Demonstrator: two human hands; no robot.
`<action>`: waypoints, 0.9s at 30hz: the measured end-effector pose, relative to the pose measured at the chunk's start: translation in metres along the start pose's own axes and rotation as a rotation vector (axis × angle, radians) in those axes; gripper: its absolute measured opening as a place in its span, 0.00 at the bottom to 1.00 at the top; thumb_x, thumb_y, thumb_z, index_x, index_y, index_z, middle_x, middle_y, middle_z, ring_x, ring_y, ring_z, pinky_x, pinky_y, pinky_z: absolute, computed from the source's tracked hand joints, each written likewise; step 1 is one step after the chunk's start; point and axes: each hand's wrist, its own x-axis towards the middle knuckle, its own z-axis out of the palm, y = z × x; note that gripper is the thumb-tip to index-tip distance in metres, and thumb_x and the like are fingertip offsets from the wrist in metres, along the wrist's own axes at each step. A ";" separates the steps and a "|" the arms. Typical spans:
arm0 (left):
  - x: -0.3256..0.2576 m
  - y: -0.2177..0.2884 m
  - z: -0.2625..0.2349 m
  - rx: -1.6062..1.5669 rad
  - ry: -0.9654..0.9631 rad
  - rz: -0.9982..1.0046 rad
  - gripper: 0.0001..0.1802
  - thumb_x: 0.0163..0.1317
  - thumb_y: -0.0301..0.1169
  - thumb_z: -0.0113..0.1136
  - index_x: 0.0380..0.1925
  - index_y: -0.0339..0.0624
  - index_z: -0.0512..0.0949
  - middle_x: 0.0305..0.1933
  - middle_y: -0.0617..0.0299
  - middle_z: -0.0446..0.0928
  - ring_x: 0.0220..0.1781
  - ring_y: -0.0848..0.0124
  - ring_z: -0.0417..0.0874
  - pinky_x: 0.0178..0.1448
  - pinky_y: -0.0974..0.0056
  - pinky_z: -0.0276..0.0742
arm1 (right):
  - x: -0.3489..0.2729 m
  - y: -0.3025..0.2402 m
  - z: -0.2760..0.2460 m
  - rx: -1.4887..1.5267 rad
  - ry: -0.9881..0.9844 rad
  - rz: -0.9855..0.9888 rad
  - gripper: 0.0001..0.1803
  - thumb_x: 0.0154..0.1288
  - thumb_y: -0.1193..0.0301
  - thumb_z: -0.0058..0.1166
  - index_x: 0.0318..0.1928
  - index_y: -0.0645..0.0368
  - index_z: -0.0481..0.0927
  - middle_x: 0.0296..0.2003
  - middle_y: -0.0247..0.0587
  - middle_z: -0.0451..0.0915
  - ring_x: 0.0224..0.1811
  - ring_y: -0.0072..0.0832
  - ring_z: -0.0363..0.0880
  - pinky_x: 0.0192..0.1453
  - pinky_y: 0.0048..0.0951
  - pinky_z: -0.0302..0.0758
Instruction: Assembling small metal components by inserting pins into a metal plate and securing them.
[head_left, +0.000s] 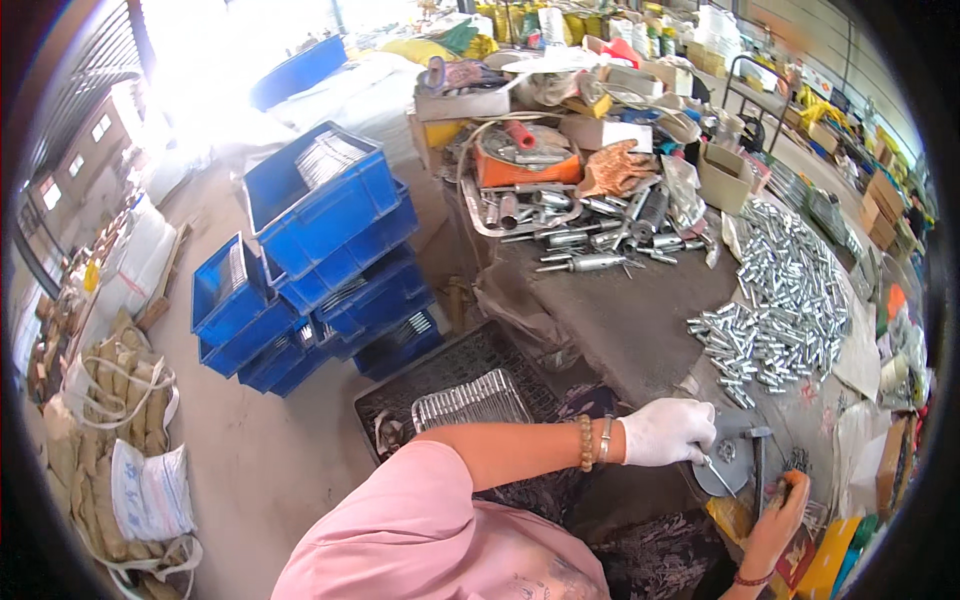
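Both hands (668,432) (778,512) flank the small metal press (735,462).

We note a white printed sack (152,492) on the floor, left of the stacked blue crates (320,215). Right of those crates, cardboard boxes (725,178) sit on the cluttered workbench (620,310).

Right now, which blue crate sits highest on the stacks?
The tilted blue crate topping the taller right-hand stack, holding silver metal pieces; the other crates sit lower.
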 end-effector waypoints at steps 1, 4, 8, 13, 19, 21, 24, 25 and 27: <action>0.001 -0.002 0.001 -0.005 0.000 0.009 0.11 0.64 0.39 0.74 0.33 0.43 0.86 0.41 0.57 0.78 0.49 0.56 0.83 0.57 0.53 0.80 | 0.004 -0.030 0.001 0.208 -0.093 0.239 0.14 0.70 0.87 0.49 0.54 0.67 0.75 0.44 0.50 0.77 0.43 0.44 0.80 0.54 0.43 0.77; 0.002 -0.003 0.001 -0.011 0.008 0.008 0.11 0.63 0.39 0.74 0.34 0.43 0.87 0.41 0.57 0.78 0.50 0.56 0.83 0.57 0.53 0.81 | 0.006 -0.072 0.013 0.298 -0.096 0.144 0.12 0.72 0.87 0.49 0.53 0.67 0.75 0.41 0.49 0.77 0.36 0.40 0.79 0.48 0.41 0.77; 0.002 -0.004 0.002 0.038 0.017 0.033 0.11 0.61 0.39 0.74 0.33 0.43 0.86 0.41 0.56 0.78 0.49 0.56 0.84 0.56 0.52 0.82 | 0.013 -0.097 0.024 0.223 -0.183 -0.082 0.13 0.69 0.88 0.47 0.52 0.68 0.74 0.45 0.54 0.76 0.47 0.50 0.78 0.56 0.46 0.75; -0.003 -0.004 0.005 0.046 0.048 0.044 0.10 0.59 0.37 0.75 0.34 0.44 0.86 0.41 0.56 0.79 0.50 0.55 0.84 0.56 0.52 0.82 | 0.009 -0.116 0.035 0.283 -0.220 -0.104 0.16 0.57 0.87 0.43 0.47 0.69 0.72 0.57 0.61 0.74 0.66 0.61 0.72 0.74 0.56 0.66; 0.002 0.003 0.016 0.000 0.062 0.109 0.10 0.58 0.36 0.76 0.34 0.45 0.86 0.42 0.56 0.80 0.50 0.54 0.85 0.56 0.51 0.83 | -0.010 -0.102 0.028 0.217 -0.099 -0.037 0.12 0.63 0.89 0.49 0.46 0.70 0.75 0.62 0.61 0.76 0.71 0.59 0.73 0.76 0.53 0.69; 0.005 0.001 0.011 0.077 0.009 0.081 0.10 0.59 0.38 0.75 0.33 0.46 0.85 0.40 0.55 0.80 0.48 0.53 0.86 0.54 0.50 0.84 | -0.009 -0.097 0.034 0.152 -0.049 -0.013 0.12 0.65 0.87 0.54 0.48 0.69 0.79 0.64 0.61 0.79 0.71 0.58 0.75 0.77 0.52 0.70; -0.002 -0.001 -0.005 0.161 0.068 0.105 0.10 0.60 0.39 0.75 0.33 0.47 0.86 0.39 0.55 0.81 0.47 0.53 0.85 0.53 0.52 0.84 | 0.006 -0.110 0.036 0.221 -0.053 -0.063 0.13 0.63 0.86 0.58 0.46 0.65 0.85 0.61 0.55 0.84 0.69 0.54 0.78 0.77 0.50 0.71; -0.005 -0.003 -0.008 0.147 0.100 0.127 0.10 0.60 0.37 0.76 0.32 0.46 0.85 0.39 0.56 0.81 0.46 0.54 0.85 0.53 0.53 0.83 | 0.008 -0.109 0.042 0.264 -0.058 -0.069 0.13 0.62 0.85 0.60 0.47 0.64 0.85 0.61 0.54 0.83 0.68 0.54 0.78 0.76 0.50 0.71; -0.004 -0.002 -0.014 0.084 0.084 0.106 0.10 0.58 0.34 0.78 0.33 0.44 0.85 0.38 0.58 0.80 0.47 0.55 0.84 0.53 0.54 0.82 | 0.010 -0.110 0.048 0.296 -0.042 -0.089 0.15 0.60 0.85 0.61 0.47 0.61 0.84 0.61 0.52 0.82 0.68 0.53 0.78 0.75 0.50 0.70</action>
